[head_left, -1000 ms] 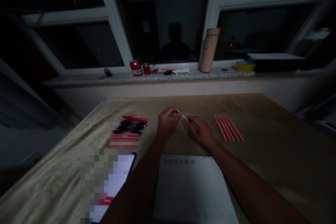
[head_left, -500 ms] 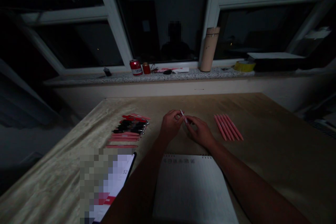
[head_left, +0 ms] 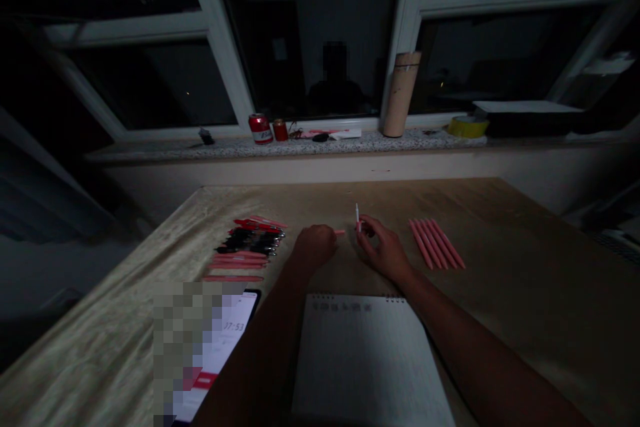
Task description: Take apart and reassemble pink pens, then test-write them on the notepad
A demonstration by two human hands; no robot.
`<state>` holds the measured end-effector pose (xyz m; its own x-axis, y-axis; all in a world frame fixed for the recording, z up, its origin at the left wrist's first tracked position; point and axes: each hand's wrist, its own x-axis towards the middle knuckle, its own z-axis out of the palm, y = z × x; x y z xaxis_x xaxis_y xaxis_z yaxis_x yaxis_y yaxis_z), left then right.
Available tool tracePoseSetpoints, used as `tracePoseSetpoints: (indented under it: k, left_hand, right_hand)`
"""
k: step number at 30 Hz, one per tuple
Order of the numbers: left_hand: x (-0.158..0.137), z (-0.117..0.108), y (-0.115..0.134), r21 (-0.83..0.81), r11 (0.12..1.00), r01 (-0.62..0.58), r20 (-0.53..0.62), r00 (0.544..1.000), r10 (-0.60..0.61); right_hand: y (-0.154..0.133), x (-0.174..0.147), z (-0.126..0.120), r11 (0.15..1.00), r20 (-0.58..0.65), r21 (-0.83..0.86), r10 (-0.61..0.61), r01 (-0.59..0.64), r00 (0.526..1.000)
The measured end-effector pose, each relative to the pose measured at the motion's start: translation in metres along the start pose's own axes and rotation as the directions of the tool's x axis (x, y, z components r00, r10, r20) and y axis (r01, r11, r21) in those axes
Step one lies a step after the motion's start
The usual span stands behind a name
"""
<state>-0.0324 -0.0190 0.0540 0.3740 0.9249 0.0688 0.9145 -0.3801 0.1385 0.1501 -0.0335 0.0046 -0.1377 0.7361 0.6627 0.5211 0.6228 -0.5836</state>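
Observation:
My left hand (head_left: 315, 244) is closed, and a short pink pen part (head_left: 340, 232) sticks out of it to the right. Across a small gap, my right hand (head_left: 383, 247) pinches a pink pen barrel (head_left: 359, 227) between thumb and fingers. From the top of that barrel a white refill (head_left: 357, 211) stands almost upright. Several whole pink pens (head_left: 436, 244) lie side by side to the right of my right hand. To the left of my left hand is a row of pens: pink pens (head_left: 240, 260), black pens (head_left: 253, 240) and red pens (head_left: 255, 225).
A spiral notepad (head_left: 370, 360) lies below my hands, between my forearms. Left of it is a lit phone (head_left: 225, 340), partly blurred out. Behind the cloth-covered table, the windowsill holds a red can (head_left: 260, 129), a cardboard tube (head_left: 401, 95) and yellow tape (head_left: 467, 127).
My hands have moved apart; the left went left and down with a pink pen part. In my right hand the white refill has turned from slanting to nearly upright.

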Motion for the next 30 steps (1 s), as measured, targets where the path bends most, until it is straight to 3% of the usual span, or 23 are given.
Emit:
tracePoseSetpoints:
  k: [4,10,14,19,30]
  left_hand:
    - [-0.001,0.006,0.001,0.123,0.992,0.036,0.074,0.996,-0.045]
    - [-0.002,0.011,0.004,0.149,0.986,0.072,0.099,0.991,-0.087]
    - [-0.003,0.011,0.005,0.155,0.987,0.036,0.112,0.992,-0.054]
    - [-0.004,0.012,0.004,0.148,0.989,-0.014,0.092,0.996,0.001]
    - [-0.004,0.009,0.004,0.101,0.995,0.026,0.063,0.997,-0.032]
  right_hand:
    - [0.001,0.0,0.0,1.0,0.001,0.004,-0.005,0.005,1.0]
    - [0.0,0.0,0.0,1.0,0.001,0.002,0.008,-0.008,1.0]
    - [0.0,-0.001,0.0,1.0,-0.007,0.015,0.013,-0.013,1.0]
    - [-0.001,0.0,0.001,1.0,-0.01,0.011,0.018,-0.018,1.0]
    - [-0.001,0.0,0.0,1.0,-0.007,0.013,0.02,-0.02,1.0]
